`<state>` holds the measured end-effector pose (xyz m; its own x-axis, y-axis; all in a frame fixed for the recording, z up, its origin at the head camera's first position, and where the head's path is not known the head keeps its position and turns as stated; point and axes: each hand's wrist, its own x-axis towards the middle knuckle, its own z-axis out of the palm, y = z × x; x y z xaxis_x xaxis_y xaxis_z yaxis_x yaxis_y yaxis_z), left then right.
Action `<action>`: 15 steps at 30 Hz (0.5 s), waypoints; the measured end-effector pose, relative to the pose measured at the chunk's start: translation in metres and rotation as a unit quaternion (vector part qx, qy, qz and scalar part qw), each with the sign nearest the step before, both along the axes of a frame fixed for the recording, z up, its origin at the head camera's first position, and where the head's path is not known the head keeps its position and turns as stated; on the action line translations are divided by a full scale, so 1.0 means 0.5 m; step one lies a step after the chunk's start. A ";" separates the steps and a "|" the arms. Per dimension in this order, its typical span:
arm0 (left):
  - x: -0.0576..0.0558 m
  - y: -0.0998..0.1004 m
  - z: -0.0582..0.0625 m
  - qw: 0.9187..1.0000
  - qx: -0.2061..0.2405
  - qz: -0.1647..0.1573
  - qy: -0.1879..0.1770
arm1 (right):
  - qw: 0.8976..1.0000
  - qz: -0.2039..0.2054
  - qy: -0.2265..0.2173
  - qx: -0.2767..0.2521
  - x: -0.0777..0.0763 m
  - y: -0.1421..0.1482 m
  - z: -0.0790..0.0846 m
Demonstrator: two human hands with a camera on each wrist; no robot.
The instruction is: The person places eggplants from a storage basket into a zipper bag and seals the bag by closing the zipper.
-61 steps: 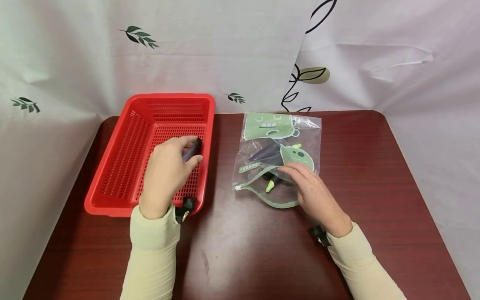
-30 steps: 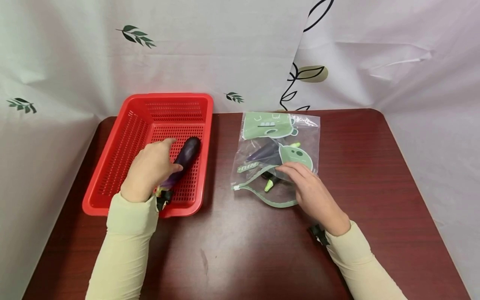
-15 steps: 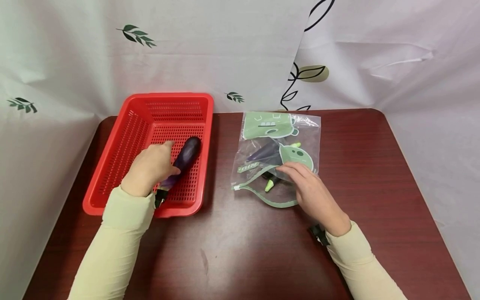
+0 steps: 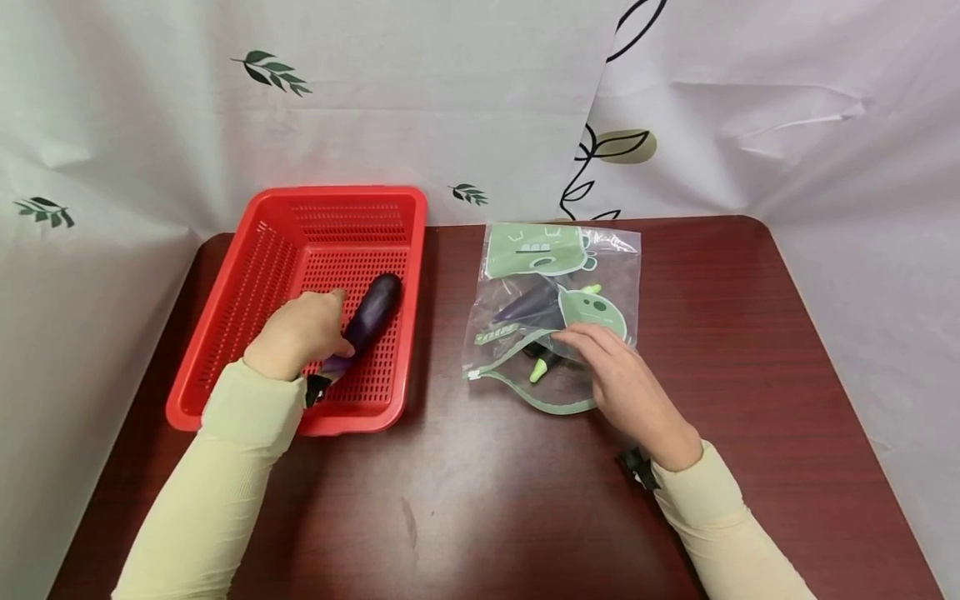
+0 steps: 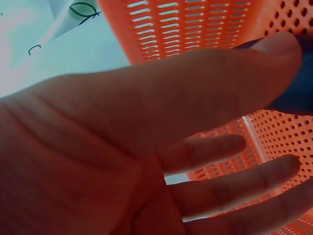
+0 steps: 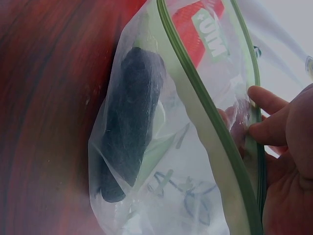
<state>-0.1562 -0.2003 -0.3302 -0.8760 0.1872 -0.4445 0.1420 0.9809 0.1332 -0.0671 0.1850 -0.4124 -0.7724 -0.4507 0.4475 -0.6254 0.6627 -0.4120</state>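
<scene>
On the dark red surface [image 4: 487, 517]: one red basket [image 4: 408, 333] at left, one clear zip bag [image 4: 536, 260] at right. In the red basket: one eggplant [image 4: 367, 321]. Inside the zip bag: dark vegetables [image 6: 132, 112], with two light-green tips visible; exact count not determinable. Left hand [image 4: 300, 329]: lowered into the red basket, fingers and thumb extended, grip released; thumb over or against the eggplant, which of these not determinable. Right hand [image 4: 626, 387]: angled in from the right, grip pinching the upper edge of the open bag mouth. For the eggplant: lies near the basket's right wall, long axis diagonal, rounded end pointing away and rightward, opposite end toward the left wrist, partly hidden.
</scene>
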 end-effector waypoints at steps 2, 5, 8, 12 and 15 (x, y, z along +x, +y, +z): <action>-0.002 -0.001 -0.004 1.000 -0.001 -0.003 -0.003 | 1.000 0.000 0.001 0.000 0.000 0.000 0.000; -0.008 -0.003 -0.009 1.000 -0.006 -0.011 -0.012 | 1.000 0.001 0.004 -0.001 0.000 0.000 0.000; -0.011 -0.006 -0.013 1.000 -0.012 -0.017 -0.024 | 1.000 0.000 0.003 -0.002 0.000 -0.001 0.000; -0.012 -0.012 -0.021 0.998 -0.030 -0.024 -0.040 | 1.000 -0.001 0.003 -0.001 0.000 0.000 0.000; -0.012 -0.016 -0.025 0.997 -0.039 -0.028 -0.052 | 1.000 -0.001 0.005 -0.001 0.000 0.000 0.000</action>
